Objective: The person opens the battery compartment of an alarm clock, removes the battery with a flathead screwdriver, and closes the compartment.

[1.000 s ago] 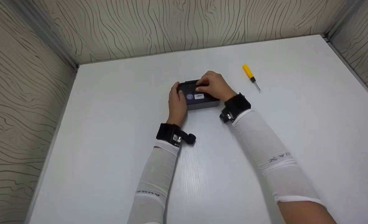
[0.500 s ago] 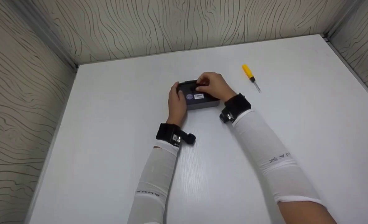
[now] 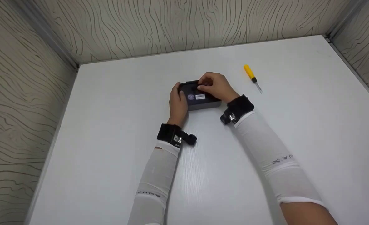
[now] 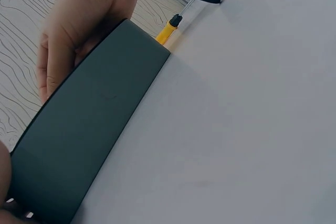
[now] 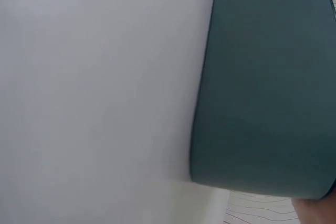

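Left hand (image 3: 178, 104) grips the dark box (image 3: 200, 101)

On the white surface (image 3: 109, 125), we see the box right of this hand and beneath the right hand (image 3: 218, 87), its fingers narrowly spaced; we cannot tell whether they pinch anything.

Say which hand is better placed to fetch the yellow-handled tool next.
Probably the right hand: the yellow-handled tool lies nearer, on that side of the dark box. The left hand grips the opposite side.
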`<state>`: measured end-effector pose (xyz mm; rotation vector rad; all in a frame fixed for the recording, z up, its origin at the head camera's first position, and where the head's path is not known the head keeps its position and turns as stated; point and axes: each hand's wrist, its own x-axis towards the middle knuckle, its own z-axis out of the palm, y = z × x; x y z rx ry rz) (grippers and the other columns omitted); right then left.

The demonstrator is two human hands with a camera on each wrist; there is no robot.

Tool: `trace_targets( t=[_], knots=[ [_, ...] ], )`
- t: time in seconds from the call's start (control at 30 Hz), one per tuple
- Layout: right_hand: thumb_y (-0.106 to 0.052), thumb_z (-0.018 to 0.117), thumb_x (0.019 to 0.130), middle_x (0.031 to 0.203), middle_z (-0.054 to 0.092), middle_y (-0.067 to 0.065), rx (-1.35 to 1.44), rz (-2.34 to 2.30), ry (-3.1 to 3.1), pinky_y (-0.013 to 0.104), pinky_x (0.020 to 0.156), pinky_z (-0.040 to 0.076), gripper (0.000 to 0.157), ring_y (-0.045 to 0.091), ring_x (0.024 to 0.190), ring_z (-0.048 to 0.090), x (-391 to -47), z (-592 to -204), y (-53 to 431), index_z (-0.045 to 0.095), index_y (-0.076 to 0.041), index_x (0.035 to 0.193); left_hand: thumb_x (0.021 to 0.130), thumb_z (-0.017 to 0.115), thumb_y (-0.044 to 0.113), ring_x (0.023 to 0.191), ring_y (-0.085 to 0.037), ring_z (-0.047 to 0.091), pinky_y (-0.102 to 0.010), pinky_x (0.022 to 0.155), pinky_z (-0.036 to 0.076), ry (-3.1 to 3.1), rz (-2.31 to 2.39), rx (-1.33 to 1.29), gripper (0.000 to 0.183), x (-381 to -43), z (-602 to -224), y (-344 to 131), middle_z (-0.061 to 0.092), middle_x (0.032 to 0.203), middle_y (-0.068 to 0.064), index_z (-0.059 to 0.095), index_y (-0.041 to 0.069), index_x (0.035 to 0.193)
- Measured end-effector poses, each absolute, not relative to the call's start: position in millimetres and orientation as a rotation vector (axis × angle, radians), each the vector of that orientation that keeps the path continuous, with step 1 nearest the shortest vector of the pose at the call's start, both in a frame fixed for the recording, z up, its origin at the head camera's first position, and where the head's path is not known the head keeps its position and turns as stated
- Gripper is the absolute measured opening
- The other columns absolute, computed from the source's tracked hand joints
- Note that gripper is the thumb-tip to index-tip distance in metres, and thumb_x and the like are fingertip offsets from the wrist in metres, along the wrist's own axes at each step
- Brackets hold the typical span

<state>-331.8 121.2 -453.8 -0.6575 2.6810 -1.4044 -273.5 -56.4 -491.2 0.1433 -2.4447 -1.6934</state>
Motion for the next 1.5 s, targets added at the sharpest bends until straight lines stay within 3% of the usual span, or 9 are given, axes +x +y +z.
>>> trace_targets(
  t=[0.47,0.8,1.5],
  knots=[
    [-0.008,0.074,0.093,0.104,0.071,0.01,-0.61,-1.52,2.635,0.031,0.09,0.052,0.008,0.019,0.096,0.066,-330.8,-454.2,121.0,0.072,-0.003,0.1,0.109,0.035,0.012,0.15,-0.025,0.031,-0.033,0.122,0.026,-2.453,-1.694,0.147,0.047,-273.4,-490.4,-56.1,0.037,0.159,-0.016,0.034,0.002,0.155],
    [-0.007,0.068,0.097,0.117,0.071,0.012,-0.675,-1.417,2.671,0.037,0.101,0.049,0.02,0.025,0.112,0.064,-330.0,-452.7,120.5,0.075,-0.004,0.116,0.11,0.034,0.012,0.15,-0.025,0.03,-0.033,0.122,0.025,-2.469,-1.681,0.131,0.047,-272.8,-489.9,-57.0,0.036,0.159,-0.016,0.033,0.002,0.156],
    [-0.007,0.071,0.095,0.113,0.073,0.009,-0.657,-1.535,2.65,0.033,0.098,0.05,0.018,0.021,0.109,0.065,-331.5,-454.8,123.5,0.078,-0.007,0.112,0.11,0.034,0.013,0.15,-0.024,0.03,-0.032,0.122,0.024,-2.474,-1.672,0.147,0.047,-273.2,-492.5,-56.1,0.036,0.159,-0.015,0.033,0.004,0.156]
  ],
)
